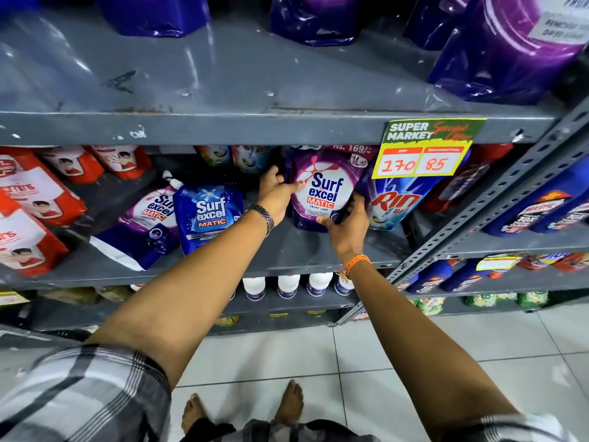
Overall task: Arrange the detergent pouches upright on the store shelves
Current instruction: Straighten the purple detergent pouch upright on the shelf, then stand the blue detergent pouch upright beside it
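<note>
A purple Surf Excel Matic front-load pouch (322, 189) stands upright on the grey middle shelf (287, 250). My left hand (275, 196) grips its left edge, thumb on the front. My right hand (347, 224) holds its lower right corner. Left of my hands a blue Surf Excel Matic pouch (208, 212) stands upright, leaning slightly. Beside that one, another purple Surf Excel pouch (143, 224) lies tilted on its back. A blue Rin Matic pouch (395, 202) leans to the right of the held pouch.
Red and white pouches (28, 202) fill the shelf's left end. A yellow price tag (424, 154) hangs from the upper shelf edge. Large purple packs (510, 49) sit on the top shelf. White bottles (287, 287) line the shelf below. Blue bottles (548, 208) stand on the neighbouring rack.
</note>
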A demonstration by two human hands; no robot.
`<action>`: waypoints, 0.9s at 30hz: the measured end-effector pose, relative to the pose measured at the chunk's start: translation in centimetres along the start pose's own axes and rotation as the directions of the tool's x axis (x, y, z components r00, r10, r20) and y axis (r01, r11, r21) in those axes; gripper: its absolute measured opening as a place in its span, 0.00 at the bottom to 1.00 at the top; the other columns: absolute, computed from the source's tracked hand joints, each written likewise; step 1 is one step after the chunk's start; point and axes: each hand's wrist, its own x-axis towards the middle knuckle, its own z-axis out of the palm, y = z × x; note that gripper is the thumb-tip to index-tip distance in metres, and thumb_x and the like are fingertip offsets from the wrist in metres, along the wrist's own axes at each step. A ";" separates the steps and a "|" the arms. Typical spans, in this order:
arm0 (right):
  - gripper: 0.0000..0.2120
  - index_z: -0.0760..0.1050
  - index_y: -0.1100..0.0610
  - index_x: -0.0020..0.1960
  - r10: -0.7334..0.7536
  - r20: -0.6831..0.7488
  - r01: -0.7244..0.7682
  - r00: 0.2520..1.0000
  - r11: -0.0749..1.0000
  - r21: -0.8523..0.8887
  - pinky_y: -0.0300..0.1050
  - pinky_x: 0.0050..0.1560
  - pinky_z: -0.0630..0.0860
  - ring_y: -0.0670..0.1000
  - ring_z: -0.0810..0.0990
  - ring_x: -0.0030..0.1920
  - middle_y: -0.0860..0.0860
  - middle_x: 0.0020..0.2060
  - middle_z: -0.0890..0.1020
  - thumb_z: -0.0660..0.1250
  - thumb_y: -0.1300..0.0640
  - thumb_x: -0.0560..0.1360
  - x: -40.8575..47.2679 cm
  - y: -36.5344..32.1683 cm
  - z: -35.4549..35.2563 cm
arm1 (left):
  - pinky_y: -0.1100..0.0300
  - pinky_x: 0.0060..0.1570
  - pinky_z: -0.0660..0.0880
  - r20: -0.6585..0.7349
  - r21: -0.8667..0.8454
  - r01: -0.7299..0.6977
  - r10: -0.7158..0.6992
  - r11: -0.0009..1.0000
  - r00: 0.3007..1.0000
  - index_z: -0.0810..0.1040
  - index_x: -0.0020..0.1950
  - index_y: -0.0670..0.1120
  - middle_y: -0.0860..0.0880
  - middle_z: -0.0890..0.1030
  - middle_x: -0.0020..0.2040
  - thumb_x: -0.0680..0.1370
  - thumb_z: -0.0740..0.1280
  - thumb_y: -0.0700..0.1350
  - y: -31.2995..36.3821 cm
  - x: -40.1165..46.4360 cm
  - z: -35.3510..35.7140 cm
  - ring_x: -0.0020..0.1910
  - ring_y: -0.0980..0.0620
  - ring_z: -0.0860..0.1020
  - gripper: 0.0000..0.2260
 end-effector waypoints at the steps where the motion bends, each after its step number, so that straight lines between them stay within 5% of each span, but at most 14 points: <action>1: 0.41 0.66 0.61 0.70 0.018 0.000 -0.018 1.000 1.000 0.011 0.46 0.64 0.78 0.51 0.80 0.61 0.57 0.62 0.81 0.82 0.67 0.62 -0.1 0.0 0.0 | 0.44 0.69 0.71 0.011 0.022 -0.009 0.008 1.000 1.000 0.57 0.77 0.37 0.35 0.72 0.71 0.68 0.73 0.28 0.1 -0.1 -0.3 0.69 0.41 0.73 0.41; 8: 0.42 0.64 0.59 0.69 0.181 -0.072 -0.157 0.981 0.953 0.261 0.49 0.63 0.78 0.53 0.76 0.58 0.56 0.58 0.75 0.81 0.68 0.62 -4.0 -0.2 1.3 | 0.53 0.63 0.76 -0.150 0.065 -0.134 0.143 0.989 0.978 0.75 0.66 0.35 0.38 0.79 0.61 0.71 0.68 0.24 3.1 -4.1 -8.2 0.59 0.46 0.78 0.23; 12: 0.33 0.65 0.53 0.62 0.210 0.120 -0.235 0.970 0.934 0.269 0.43 0.56 0.76 0.50 0.75 0.53 0.52 0.53 0.74 0.79 0.66 0.65 -5.9 -2.0 5.6 | 0.60 0.51 0.81 -0.438 -0.030 -0.043 0.025 0.999 0.899 0.79 0.60 0.40 0.45 0.83 0.47 0.73 0.67 0.30 3.3 -4.7 -15.9 0.49 0.48 0.80 0.17; 14: 0.30 0.66 0.56 0.61 0.274 0.195 -0.314 0.942 0.924 0.219 0.43 0.56 0.75 0.51 0.76 0.50 0.54 0.51 0.75 0.79 0.63 0.67 -6.2 -3.5 8.4 | 0.65 0.33 0.79 -0.501 -0.098 0.024 -0.070 0.995 0.862 0.79 0.58 0.41 0.48 0.80 0.38 0.74 0.67 0.33 3.2 -5.2 -18.2 0.39 0.51 0.80 0.14; 16: 0.24 0.70 0.59 0.54 0.318 0.314 -0.383 0.894 0.908 0.172 0.45 0.52 0.79 0.55 0.82 0.49 0.56 0.48 0.81 0.80 0.57 0.66 -6.3 -4.9 10.9 | 0.68 0.20 0.71 -0.492 -0.140 0.104 -0.161 0.985 0.856 0.75 0.64 0.39 0.49 0.79 0.41 0.75 0.67 0.35 3.0 -5.8 -19.0 0.33 0.55 0.77 0.17; 19: 0.12 0.74 0.57 0.40 0.366 0.509 -0.448 0.779 0.893 0.043 0.35 0.30 0.76 0.48 0.82 0.36 0.50 0.35 0.82 0.77 0.56 0.71 -7.1 -6.4 13.4 | 0.64 0.26 0.71 -0.460 -0.153 0.186 -0.237 0.971 0.856 0.72 0.70 0.40 0.49 0.78 0.53 0.77 0.66 0.39 2.6 -6.2 -19.4 0.38 0.58 0.73 0.20; 23: 0.20 0.84 0.60 0.51 0.349 0.560 -0.379 0.751 0.923 -0.068 0.45 0.45 0.84 0.54 0.88 0.47 0.54 0.46 0.88 0.82 0.53 0.62 -7.6 -6.0 14.9 | 0.69 0.16 0.70 -0.398 -0.169 0.253 -0.300 0.953 0.867 0.72 0.69 0.40 0.47 0.82 0.53 0.78 0.65 0.39 2.0 -6.2 -19.6 0.39 0.54 0.77 0.19; 27: 0.17 0.84 0.60 0.49 0.410 0.554 -0.430 0.724 0.897 -0.102 0.50 0.51 0.85 0.55 0.88 0.48 0.56 0.47 0.88 0.82 0.58 0.62 -7.3 -5.3 13.7 | 0.67 0.19 0.74 -0.400 -0.233 0.259 -0.335 0.937 0.853 0.72 0.68 0.39 0.43 0.82 0.58 0.77 0.66 0.36 1.4 -6.0 -19.1 0.38 0.51 0.79 0.19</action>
